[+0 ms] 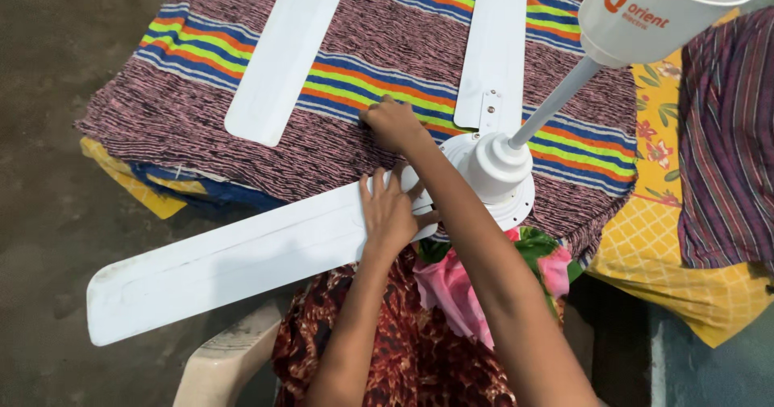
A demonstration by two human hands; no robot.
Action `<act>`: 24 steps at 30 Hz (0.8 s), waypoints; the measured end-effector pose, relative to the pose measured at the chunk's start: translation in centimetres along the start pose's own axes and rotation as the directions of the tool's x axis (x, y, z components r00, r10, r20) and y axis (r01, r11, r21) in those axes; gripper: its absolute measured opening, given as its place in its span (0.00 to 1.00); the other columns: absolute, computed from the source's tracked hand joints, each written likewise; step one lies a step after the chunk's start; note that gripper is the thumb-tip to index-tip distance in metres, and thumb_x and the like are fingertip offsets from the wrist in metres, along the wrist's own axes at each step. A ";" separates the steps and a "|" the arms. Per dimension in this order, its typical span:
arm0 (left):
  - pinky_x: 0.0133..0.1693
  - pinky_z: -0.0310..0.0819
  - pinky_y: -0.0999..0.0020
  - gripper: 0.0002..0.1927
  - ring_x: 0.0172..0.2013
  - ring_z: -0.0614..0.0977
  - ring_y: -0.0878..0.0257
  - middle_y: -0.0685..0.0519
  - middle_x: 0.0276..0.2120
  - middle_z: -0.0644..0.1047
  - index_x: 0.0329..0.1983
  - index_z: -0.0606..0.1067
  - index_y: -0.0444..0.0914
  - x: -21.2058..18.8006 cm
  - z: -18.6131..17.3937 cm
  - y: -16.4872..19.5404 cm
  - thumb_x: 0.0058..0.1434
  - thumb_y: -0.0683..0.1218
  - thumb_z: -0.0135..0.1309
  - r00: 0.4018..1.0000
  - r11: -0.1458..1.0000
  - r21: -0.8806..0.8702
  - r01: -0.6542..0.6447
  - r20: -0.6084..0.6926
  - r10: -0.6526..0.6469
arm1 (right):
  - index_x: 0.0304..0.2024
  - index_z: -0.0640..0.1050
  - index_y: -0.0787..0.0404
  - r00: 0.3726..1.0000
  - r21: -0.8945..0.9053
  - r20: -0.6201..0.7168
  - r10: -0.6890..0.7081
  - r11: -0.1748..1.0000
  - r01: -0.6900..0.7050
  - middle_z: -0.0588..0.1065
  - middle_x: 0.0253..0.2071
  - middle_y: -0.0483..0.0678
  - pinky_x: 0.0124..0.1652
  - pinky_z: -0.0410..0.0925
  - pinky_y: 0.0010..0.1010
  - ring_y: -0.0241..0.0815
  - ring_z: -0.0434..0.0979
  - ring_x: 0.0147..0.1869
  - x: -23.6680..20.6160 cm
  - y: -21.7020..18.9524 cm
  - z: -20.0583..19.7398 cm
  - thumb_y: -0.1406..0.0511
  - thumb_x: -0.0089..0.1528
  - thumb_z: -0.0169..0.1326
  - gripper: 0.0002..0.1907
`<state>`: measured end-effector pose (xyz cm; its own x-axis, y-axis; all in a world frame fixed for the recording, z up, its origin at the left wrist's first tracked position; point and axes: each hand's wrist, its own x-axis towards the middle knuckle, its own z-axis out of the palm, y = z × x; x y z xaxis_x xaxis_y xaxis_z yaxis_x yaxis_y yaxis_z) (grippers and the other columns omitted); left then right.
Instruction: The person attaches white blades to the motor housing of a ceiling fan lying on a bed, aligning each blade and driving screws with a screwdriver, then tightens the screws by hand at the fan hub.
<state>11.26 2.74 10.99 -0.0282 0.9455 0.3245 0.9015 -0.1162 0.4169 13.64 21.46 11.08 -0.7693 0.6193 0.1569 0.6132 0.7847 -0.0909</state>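
Observation:
A white ceiling fan lies on a striped cloth (242,92). Its round motor hub (493,169) sits at centre right, with a white rod (556,100) rising to a white cup-shaped canopy (645,12). My left hand (391,209) presses flat on the root of the long near blade (234,258), close to the hub. My right hand (393,123) reaches past it with fingers curled against the cloth; whether it holds anything small is hidden. One blade (493,52) is fixed to the hub by a bracket. Another blade (282,52) lies on the cloth.
Folded cloths (153,189) stick out under the striped cover at the left. A yellow flowered cloth (669,246) and a dark striped fabric (726,133) lie to the right. A pale plastic chair (222,358) stands below the near blade, beside patterned clothing (403,350).

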 end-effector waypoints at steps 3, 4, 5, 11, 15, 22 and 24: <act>0.63 0.50 0.39 0.31 0.61 0.66 0.44 0.48 0.63 0.71 0.52 0.83 0.51 0.0 0.0 0.1 0.45 0.65 0.67 1.000 1.000 -0.004 0.016 0.014 -0.016 | 0.49 0.81 0.52 0.998 0.056 0.005 0.070 0.996 -0.070 0.79 0.49 0.46 0.41 0.69 0.61 0.54 0.73 0.55 -0.3 -0.1 -0.3 0.68 0.44 0.65 0.27; 0.63 0.50 0.39 0.31 0.61 0.66 0.45 0.49 0.62 0.71 0.52 0.83 0.51 0.0 0.0 0.1 0.44 0.65 0.67 1.000 1.000 -0.010 0.023 0.022 -0.023 | 0.47 0.81 0.52 0.997 0.050 -0.015 0.081 0.996 -0.081 0.80 0.47 0.46 0.41 0.70 0.58 0.54 0.74 0.54 -0.4 0.2 -0.4 0.68 0.46 0.64 0.24; 0.63 0.50 0.38 0.32 0.61 0.66 0.45 0.48 0.62 0.71 0.53 0.83 0.51 0.0 0.0 0.1 0.44 0.66 0.67 0.999 0.999 -0.018 0.026 0.025 -0.025 | 0.45 0.82 0.51 0.995 0.044 -0.031 0.091 0.995 -0.090 0.80 0.46 0.45 0.41 0.71 0.56 0.53 0.76 0.54 -0.5 0.7 -0.5 0.68 0.47 0.64 0.21; 0.63 0.47 0.39 0.35 0.62 0.65 0.44 0.46 0.62 0.70 0.52 0.83 0.51 0.0 0.4 0.0 0.41 0.68 0.68 0.999 0.997 -0.077 0.031 -0.010 -0.032 | 0.40 0.85 0.50 0.998 0.068 0.000 0.070 0.995 -0.070 0.80 0.36 0.52 0.40 0.73 0.48 0.56 0.80 0.44 -1.0 2.9 -0.1 0.68 0.49 0.63 0.15; 0.63 0.47 0.38 0.35 0.62 0.64 0.44 0.47 0.62 0.70 0.52 0.83 0.52 0.0 0.7 0.2 0.41 0.69 0.68 0.999 0.998 -0.057 0.036 0.018 -0.035 | 0.34 0.83 0.55 0.983 0.045 -0.113 0.142 0.989 -0.138 0.80 0.37 0.52 0.41 0.72 0.49 0.56 0.81 0.45 -1.4 3.9 -0.2 0.67 0.59 0.62 0.01; 0.63 0.50 0.39 0.34 0.60 0.66 0.45 0.49 0.61 0.70 0.52 0.83 0.54 0.1 0.5 0.2 0.41 0.67 0.68 0.999 0.998 -0.055 0.032 0.019 -0.031 | 0.29 0.83 0.59 0.982 0.240 -0.033 0.186 0.955 -0.173 0.80 0.34 0.55 0.41 0.73 0.46 0.57 0.80 0.42 -2.8 4.9 -0.1 0.71 0.51 0.61 0.04; 0.62 0.49 0.37 0.33 0.60 0.66 0.44 0.49 0.60 0.70 0.52 0.83 0.54 -0.1 0.5 0.2 0.41 0.67 0.68 1.000 0.998 -0.055 0.018 -0.015 -0.019 | 0.31 0.82 0.61 0.901 0.280 -0.393 0.184 0.957 -0.073 0.80 0.36 0.55 0.42 0.73 0.45 0.57 0.81 0.43 -2.8 4.0 0.7 0.73 0.54 0.58 0.05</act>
<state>11.72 2.76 10.58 -0.0517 0.9428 0.3292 0.8758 -0.1156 0.4686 18.18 22.88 9.62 -0.5101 0.6919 0.5110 0.5929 0.7132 -0.3739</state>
